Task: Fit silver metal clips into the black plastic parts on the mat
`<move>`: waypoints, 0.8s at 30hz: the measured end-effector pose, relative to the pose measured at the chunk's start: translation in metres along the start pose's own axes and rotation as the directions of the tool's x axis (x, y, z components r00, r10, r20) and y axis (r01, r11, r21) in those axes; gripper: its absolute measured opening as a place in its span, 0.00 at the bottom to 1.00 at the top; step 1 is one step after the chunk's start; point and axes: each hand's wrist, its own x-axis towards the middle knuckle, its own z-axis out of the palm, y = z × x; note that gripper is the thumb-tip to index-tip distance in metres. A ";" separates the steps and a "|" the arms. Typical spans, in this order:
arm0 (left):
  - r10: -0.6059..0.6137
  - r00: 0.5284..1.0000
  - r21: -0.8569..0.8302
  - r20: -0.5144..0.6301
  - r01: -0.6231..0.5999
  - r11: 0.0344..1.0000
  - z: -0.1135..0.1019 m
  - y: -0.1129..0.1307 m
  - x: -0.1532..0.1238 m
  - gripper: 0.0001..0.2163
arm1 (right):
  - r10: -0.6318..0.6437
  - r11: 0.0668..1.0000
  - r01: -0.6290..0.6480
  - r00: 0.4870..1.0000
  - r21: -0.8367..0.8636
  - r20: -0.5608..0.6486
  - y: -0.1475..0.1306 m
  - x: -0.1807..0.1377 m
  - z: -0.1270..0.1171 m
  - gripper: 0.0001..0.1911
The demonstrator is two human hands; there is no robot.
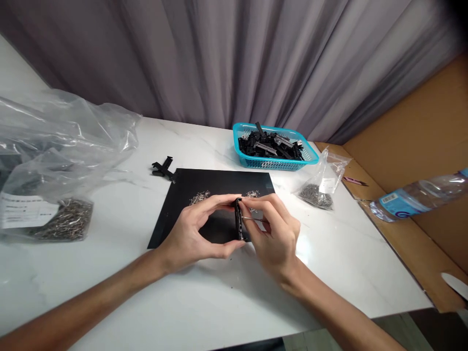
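Note:
My left hand (195,231) is closed around a narrow black plastic part (239,219), its ends gripped between fingertips and thumb. The part stands upright, edge towards me, above the front of a black mat (215,178). Against the right side of the part is my right hand (276,229), fingers pinched together. A thin silvery metal tool (254,219) shows between those fingers; its exact kind is unclear. Behind the hands, two loose heaps of small metal pieces lie on the mat: a left heap (199,197) and a right heap (252,194), partly covered by my right fingers.
A blue basket (239,159) full of black plastic parts stands at the back. Several similar black parts (163,168) lie left of it. Clear bags of metal pieces sit left (69,219) and right (317,195). A plastic bottle (409,200) lies on cardboard at right.

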 end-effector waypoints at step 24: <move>-0.082 0.996 -0.107 0.043 0.086 0.991 -0.004 -0.006 -0.002 0.33 | 0.383 0.773 -0.504 0.855 0.385 0.348 0.004 0.022 -0.018 0.08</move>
